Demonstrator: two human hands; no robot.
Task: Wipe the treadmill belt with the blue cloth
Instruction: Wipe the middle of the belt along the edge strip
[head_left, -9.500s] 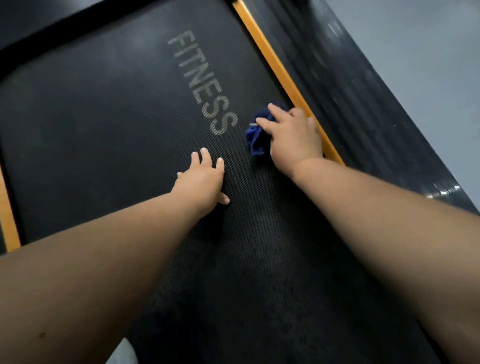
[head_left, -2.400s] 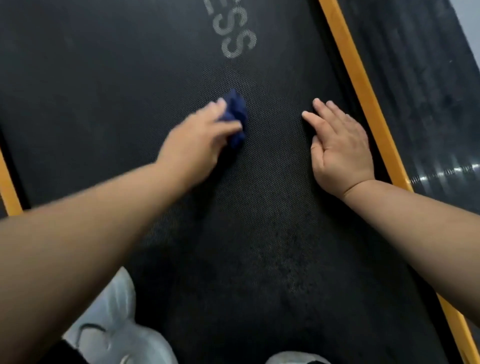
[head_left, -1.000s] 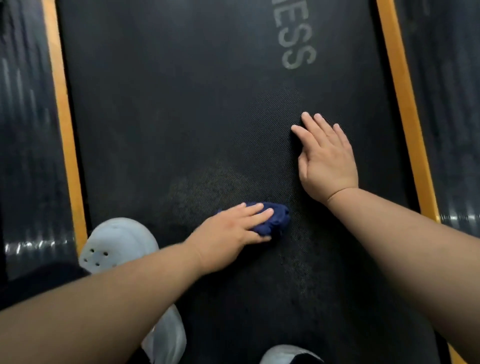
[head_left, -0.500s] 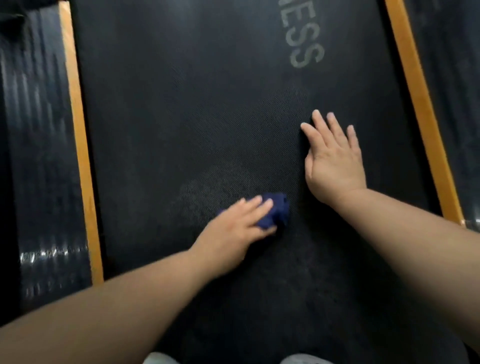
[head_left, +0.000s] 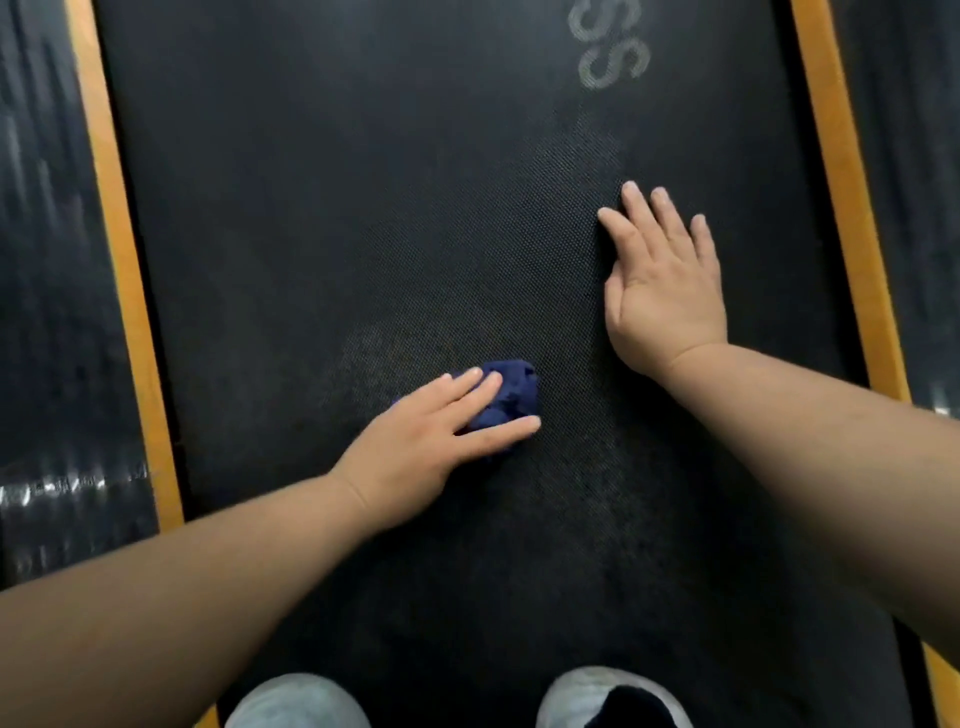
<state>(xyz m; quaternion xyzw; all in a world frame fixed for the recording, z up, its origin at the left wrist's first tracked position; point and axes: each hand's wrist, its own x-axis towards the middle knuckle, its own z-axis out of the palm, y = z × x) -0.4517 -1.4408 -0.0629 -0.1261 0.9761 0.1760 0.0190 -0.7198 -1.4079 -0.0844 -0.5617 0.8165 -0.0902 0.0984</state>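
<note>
The blue cloth (head_left: 506, 395) is bunched into a small soft ball on the treadmill belt (head_left: 337, 208), near the middle. It looks light and squishy, so it should slide easily and may slip out if it is not pressed down. The best place to hold it is on top, flat under the fingers.

The left hand (head_left: 421, 441) lies on the cloth with its fingers a little spread, pressing it onto the belt. The arm reaches forward and to the right.

The right hand (head_left: 662, 291) lies flat on the belt, well apart from the cloth, fingers close together, holding nothing. It seems to prop the person up.
</note>
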